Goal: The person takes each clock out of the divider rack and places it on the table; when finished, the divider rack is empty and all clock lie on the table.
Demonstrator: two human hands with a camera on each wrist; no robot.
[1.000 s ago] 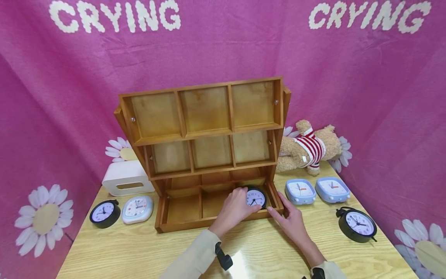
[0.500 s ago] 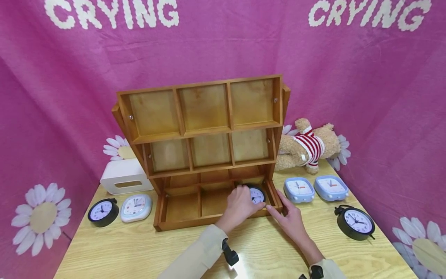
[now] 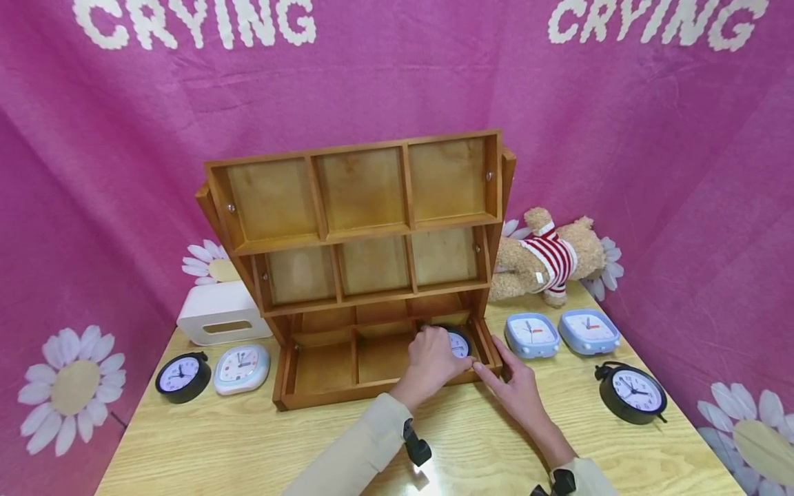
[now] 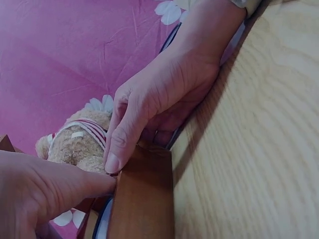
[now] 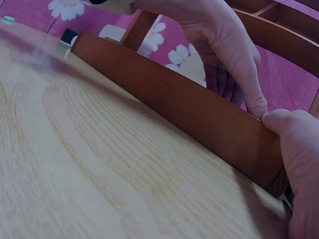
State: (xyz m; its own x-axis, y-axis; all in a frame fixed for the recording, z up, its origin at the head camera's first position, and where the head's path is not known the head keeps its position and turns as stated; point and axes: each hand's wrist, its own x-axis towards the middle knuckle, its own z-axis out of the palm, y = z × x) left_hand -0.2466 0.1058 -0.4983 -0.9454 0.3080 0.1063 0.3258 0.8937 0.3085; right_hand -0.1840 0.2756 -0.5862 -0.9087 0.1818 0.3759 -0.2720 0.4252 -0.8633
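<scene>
A wooden tiered shelf (image 3: 322, 397) with square compartments stands on the table. In its bottom right compartment lies a round black alarm clock (image 3: 460, 344), its pale face partly covered by my left hand (image 3: 429, 359). The left fingers curl over the clock's left side, and the thumb stretches across its front near the shelf's front board. My right hand (image 3: 516, 391) grips the shelf's lower right corner, thumb on the front rim and fingers along the outer side. In the right wrist view, the left thumb and right thumb (image 5: 279, 119) nearly meet at the front board (image 5: 189, 109).
Two blue alarm clocks (image 3: 532, 335) and a black alarm clock (image 3: 633, 393) stand at the right. Behind lies a teddy bear (image 3: 548, 258) in a striped shirt. On the left are another black clock (image 3: 182, 377), a white clock (image 3: 242, 369) and a white box (image 3: 220, 310).
My left hand has shifted slightly right over the clock and covers more of its face. The right hand stays at the shelf's corner. The head view has tilted a little.
</scene>
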